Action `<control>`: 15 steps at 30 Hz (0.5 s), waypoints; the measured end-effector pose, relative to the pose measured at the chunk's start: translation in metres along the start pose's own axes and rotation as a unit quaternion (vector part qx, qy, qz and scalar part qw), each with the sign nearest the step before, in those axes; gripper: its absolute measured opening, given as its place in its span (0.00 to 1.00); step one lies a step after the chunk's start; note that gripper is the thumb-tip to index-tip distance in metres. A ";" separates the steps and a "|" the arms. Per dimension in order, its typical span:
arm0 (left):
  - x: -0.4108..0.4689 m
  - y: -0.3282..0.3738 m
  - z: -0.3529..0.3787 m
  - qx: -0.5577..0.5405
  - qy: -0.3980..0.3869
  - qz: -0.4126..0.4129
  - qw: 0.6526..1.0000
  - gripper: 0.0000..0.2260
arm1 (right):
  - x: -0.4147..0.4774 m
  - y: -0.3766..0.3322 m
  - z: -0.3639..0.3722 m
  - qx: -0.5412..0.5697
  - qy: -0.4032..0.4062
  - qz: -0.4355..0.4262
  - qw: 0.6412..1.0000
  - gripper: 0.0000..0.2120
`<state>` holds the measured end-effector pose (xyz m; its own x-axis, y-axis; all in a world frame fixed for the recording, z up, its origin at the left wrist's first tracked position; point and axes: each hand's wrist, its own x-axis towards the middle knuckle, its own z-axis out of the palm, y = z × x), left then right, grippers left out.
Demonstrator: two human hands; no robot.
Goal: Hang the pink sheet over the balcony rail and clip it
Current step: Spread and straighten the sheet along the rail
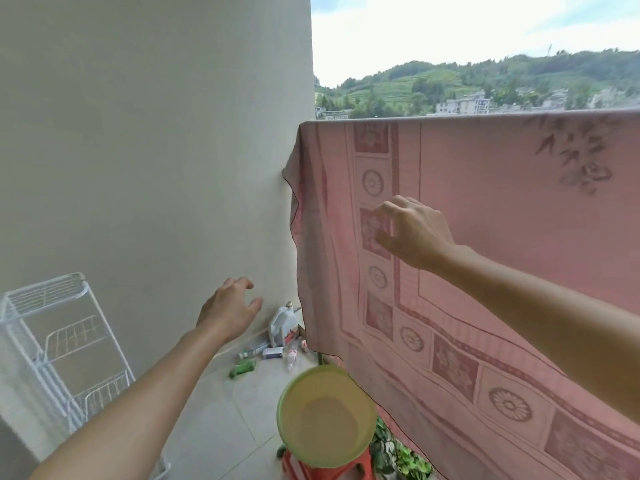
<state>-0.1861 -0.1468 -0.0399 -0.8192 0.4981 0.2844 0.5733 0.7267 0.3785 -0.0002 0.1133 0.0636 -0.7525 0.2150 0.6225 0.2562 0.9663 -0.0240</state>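
No clip is seen on the pink sheet (pixel 485 220), so it could be blown off the rail (pixel 485 113). Nothing is held: the left hand (pixel 228 310) and right hand (pixel 415 230) have open fingers.

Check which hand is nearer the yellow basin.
Left. The left hand is up and left of the yellow basin, by the wall; the right hand is higher, in front of the pink sheet.

No text, label or number can be read anywhere (the small box (pixel 272 352) and bottles (pixel 292 355) on the far floor are too blurred).
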 end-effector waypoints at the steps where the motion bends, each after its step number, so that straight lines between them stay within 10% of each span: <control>1: 0.019 -0.010 0.000 -0.006 0.004 -0.006 1.000 0.18 | 0.022 -0.001 0.013 0.002 0.006 0.001 1.000 0.18; 15: 0.332 -0.053 0.031 -0.092 0.030 0.115 0.989 0.17 | 0.235 0.032 0.118 -0.209 0.153 0.037 0.965 0.21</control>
<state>-0.4887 -0.0048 0.0069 -0.6681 0.6068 0.4306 0.7417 0.4968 0.4507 -0.2402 0.2113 0.1169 -0.5239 0.1675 0.8352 0.5729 0.7949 0.1999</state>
